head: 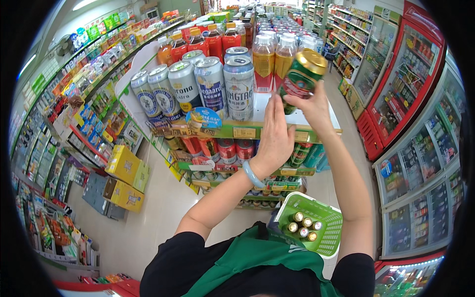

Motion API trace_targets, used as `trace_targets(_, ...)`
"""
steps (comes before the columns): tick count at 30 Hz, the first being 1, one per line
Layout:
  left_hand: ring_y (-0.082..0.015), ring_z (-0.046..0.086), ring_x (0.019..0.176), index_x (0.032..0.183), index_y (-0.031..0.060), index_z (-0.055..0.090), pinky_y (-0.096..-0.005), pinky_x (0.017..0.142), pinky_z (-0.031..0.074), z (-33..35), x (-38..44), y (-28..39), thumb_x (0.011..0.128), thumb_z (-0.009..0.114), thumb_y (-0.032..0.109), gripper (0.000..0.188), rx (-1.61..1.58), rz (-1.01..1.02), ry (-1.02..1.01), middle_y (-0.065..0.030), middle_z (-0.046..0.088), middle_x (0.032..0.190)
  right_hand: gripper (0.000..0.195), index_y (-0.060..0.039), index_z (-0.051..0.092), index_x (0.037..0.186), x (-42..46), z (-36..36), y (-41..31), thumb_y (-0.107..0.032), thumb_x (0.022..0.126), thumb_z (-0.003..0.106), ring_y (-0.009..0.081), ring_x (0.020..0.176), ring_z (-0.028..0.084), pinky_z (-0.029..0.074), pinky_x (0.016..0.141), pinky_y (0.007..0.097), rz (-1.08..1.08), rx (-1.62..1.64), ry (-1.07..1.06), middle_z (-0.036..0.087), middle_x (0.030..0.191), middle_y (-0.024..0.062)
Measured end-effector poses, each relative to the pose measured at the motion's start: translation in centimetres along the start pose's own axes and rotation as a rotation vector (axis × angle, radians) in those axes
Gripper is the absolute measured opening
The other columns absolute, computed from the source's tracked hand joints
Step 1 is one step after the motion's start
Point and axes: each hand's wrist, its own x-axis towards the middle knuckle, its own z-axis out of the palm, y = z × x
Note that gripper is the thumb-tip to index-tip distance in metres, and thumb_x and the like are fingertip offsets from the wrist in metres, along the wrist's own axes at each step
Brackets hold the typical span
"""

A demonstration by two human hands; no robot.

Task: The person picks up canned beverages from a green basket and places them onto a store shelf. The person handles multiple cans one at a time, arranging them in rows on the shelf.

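My right hand [315, 111] grips a green beer can [298, 80] with a gold top, tilted and slightly blurred, above the right end of the white top shelf [262, 107] of a display rack. Beside the can's lower left side is my left hand [274, 143], its fingers straight and thumb apart; whether they touch the can I cannot tell. A pale blue bangle [253, 174] circles the left wrist. Left of my hands stands a Tsingtao can [238, 89], alongside a blue-and-white can [209, 85] and a Corona can [182, 87]. Bottles with yellow-and-red labels [263, 65] stand behind.
A green basket [328, 237] holding several cans sits low at the right, by the rack. Lower shelves carry red cans [227, 150] and green cans [300, 154]. Yellow cartons [124, 163] stand on the floor at left. Glass-door coolers [406, 78] line the right side.
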Motion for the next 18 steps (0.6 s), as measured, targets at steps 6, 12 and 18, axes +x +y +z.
trace_targets(6, -0.0502, 0.023, 0.132, 0.134, -0.0205, 0.014, -0.0461, 0.111, 0.024, -0.3, 0.7, -4.1, 0.083, 0.051, -0.003, 0.065, 0.231, -0.009, -0.219, -0.0428, 0.018, 0.138, 0.076, 0.0058, 0.046, 0.113, 4.0, 3.6, 5.1, -0.026, 0.056, 0.085, 0.0269, 0.096, 0.062, 0.049, 0.084, 0.0353, 0.091, -0.31, -0.062, 0.063, 0.103, 0.0176)
trace_targets(12, -0.0518, 0.018, 0.133, 0.133, -0.0235, 0.011, -0.0456, 0.111, 0.023, -0.7, 1.8, -5.0, 0.083, 0.045, -0.005, 0.062, 0.141, -0.097, -0.271, -0.0452, 0.014, 0.138, 0.07, 0.0045, 0.05, 0.113, 5.2, 4.7, 6.1, -0.025, 0.06, 0.084, 0.0271, 0.099, 0.062, 0.048, 0.086, 0.0352, 0.076, -0.346, -0.148, 0.064, 0.104, 0.018)
trace_targets(18, -0.0515, 0.017, 0.134, 0.133, -0.0236, 0.009, -0.0451, 0.112, 0.022, -1.0, 2.1, -4.8, 0.084, 0.044, -0.004, 0.064, 0.104, -0.151, -0.269, -0.045, 0.012, 0.139, 0.066, 0.0041, 0.048, 0.115, 5.5, 5.3, 6.1, -0.021, 0.064, 0.082, 0.0245, 0.099, 0.062, 0.048, 0.086, 0.0339, 0.09, -0.288, -0.224, 0.063, 0.108, 0.0176)
